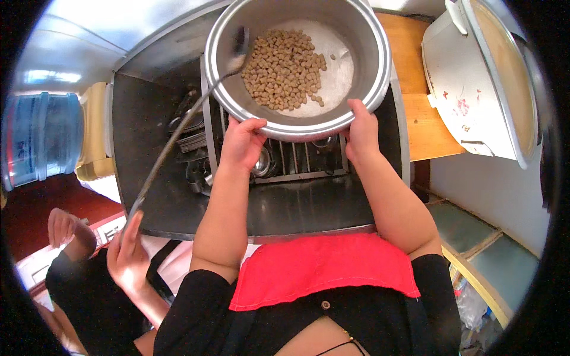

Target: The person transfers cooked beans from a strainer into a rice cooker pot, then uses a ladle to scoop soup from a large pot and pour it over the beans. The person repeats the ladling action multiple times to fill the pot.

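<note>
Both my hands are clamped on the near rim of the big metal pot (297, 65): left hand (240, 142) and right hand (361, 133), fingers curled over the edge. It's over the dark steel counter (309, 204) and holds small brown cubes (284, 70). Someone else's hand (127, 252) pokes a long ladle (178, 127) in from the left.

Both bare forearms come up from the lower edge toward twelve o'clock, elbows bent and spread, wrists drawing closer together higher up. The left hand (242, 145) is raised with its fingers curled upward in a closed grip, thumb at about one o'clock. The right hand (361, 133) mirrors it at three o'clock from the left, fingers pointing up, pressed flat, wrist straight, palm turned inward.
</note>
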Demonstrator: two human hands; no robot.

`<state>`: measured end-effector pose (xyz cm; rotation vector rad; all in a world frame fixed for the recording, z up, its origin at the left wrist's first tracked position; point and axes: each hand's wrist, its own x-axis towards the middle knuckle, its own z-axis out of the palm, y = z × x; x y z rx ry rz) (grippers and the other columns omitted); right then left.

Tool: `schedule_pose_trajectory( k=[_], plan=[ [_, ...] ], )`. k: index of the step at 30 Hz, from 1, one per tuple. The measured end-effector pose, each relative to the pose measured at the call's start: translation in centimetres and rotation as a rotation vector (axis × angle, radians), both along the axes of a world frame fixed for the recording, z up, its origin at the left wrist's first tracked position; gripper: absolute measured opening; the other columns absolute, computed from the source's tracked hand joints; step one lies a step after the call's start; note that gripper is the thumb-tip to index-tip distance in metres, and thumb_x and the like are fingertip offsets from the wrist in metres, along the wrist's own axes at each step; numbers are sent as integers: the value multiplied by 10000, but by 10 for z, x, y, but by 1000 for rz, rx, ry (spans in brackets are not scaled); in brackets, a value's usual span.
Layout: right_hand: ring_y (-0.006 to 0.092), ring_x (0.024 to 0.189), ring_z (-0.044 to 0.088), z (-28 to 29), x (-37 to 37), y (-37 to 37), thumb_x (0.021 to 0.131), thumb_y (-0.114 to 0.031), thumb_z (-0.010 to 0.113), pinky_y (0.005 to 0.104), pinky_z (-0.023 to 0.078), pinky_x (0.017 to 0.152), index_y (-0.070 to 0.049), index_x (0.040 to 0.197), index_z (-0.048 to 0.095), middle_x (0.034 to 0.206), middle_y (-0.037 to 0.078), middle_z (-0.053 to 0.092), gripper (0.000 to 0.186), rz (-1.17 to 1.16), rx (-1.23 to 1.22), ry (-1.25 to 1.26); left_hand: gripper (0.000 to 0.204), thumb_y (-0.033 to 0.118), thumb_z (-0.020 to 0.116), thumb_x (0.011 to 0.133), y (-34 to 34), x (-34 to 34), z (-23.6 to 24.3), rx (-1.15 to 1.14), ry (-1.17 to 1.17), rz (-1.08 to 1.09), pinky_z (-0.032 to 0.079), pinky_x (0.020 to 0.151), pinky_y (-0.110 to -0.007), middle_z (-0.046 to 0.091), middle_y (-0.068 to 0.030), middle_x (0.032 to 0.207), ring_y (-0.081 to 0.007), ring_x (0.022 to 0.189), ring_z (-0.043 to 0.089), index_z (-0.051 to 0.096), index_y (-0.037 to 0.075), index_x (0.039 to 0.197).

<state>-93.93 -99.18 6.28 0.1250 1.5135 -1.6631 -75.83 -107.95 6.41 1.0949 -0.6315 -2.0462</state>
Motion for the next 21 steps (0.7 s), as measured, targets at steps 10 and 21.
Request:
schedule_pose_trajectory(
  k=[10, 21],
  plan=[
    [158, 761, 509, 3, 0, 0, 740, -211, 495, 274, 399, 648, 28, 972, 462, 870, 81, 528, 335, 27, -2, -8, 567, -82, 472, 652, 1, 0, 0, -19, 32, 5, 396, 817, -371, 447, -74, 1085, -238, 985, 451, 316, 100, 1166],
    [213, 843, 515, -2, -2, 3, 740, -201, 493, 322, 400, 740, 68, 1006, 452, 938, 132, 531, 380, -5, -55, -12, 614, -83, 469, 647, 6, -4, 9, -18, -28, 10, 354, 856, -390, 424, -75, 1102, -245, 1014, 422, 282, 120, 1196]
  ],
)
